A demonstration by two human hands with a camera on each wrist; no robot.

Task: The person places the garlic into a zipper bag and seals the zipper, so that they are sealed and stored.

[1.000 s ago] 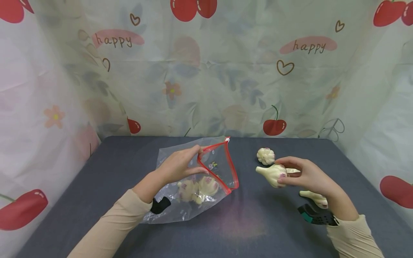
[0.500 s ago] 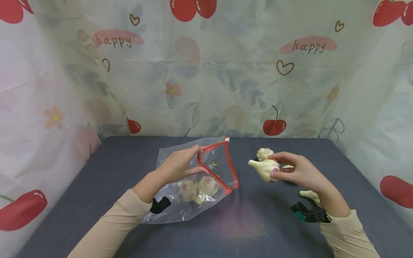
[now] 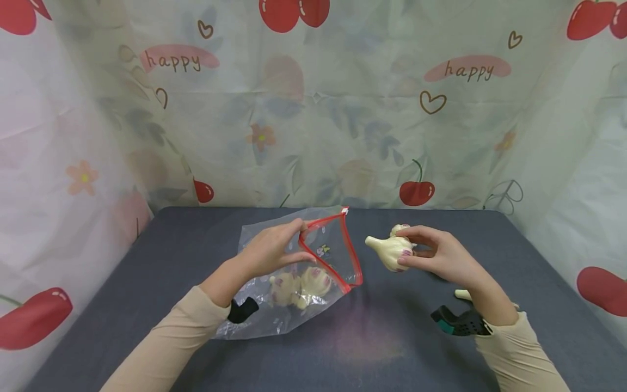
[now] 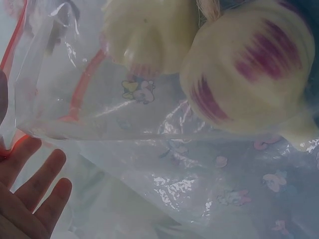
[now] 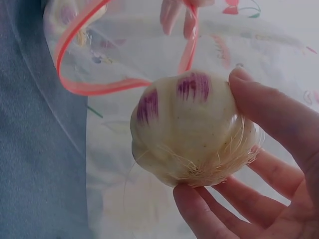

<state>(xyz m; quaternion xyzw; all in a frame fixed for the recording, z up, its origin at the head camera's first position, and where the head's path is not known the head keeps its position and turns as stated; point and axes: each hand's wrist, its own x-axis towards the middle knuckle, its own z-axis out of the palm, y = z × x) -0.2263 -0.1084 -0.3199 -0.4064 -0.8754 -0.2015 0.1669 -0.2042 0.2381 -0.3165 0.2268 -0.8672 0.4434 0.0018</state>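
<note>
On the left, my left hand [image 3: 269,247] grips the edge of a clear zip bag [image 3: 281,322], whose red-rimmed mouth [image 3: 351,247] gapes to the right. Inside the bag lie garlic bulbs [image 3: 315,281], at least two, seen large through the plastic in the left wrist view. My right hand [image 3: 443,253] holds another garlic bulb [image 3: 389,253] between thumb and fingers, just right of the bag mouth and apart from it. Its stem points left toward the mouth; in the right wrist view the root end and purple streaks of this bulb [image 5: 182,127] show.
One garlic bulb [image 3: 399,228] sits on the dark table [image 3: 372,348] behind the held one, partly covered. Another bulb's pale stem [image 3: 462,294] shows beside my right wrist, the rest hidden. A printed cloth [image 3: 313,136] encloses the table's back and sides.
My right hand has moved left with the garlic bulb, closer to the bag mouth, now covering more of the bulb behind. My left hand and the bag have stayed almost still.
</note>
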